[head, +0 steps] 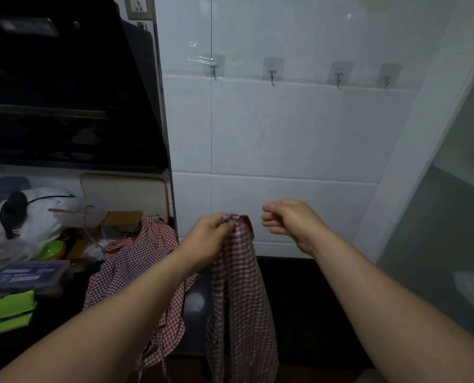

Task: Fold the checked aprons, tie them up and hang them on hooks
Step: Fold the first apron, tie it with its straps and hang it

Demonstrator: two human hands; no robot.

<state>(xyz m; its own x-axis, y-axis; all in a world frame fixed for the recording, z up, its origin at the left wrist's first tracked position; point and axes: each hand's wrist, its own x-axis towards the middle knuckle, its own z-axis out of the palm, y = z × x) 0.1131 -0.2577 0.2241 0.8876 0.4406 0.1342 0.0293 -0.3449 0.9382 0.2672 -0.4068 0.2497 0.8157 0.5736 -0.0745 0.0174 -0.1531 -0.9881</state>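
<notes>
Below the tiled wall (pixel 285 134), one checked apron (pixel 238 299) hangs limp from the left hand (pixel 211 236), which pinches its bunched top edge; a second apron (pixel 136 261) lies heaped on the dark tabletop (pixel 53 313) at left. Both look light, soft and floppy, likely to slip out of any fold, so the best hold seems to be the gathered top or the straps. The right hand (pixel 288 219) is loosely curled just beside the cloth, holding nothing I can see. Four hooks (pixel 272 74) sit in a row on the wall, all bare
</notes>
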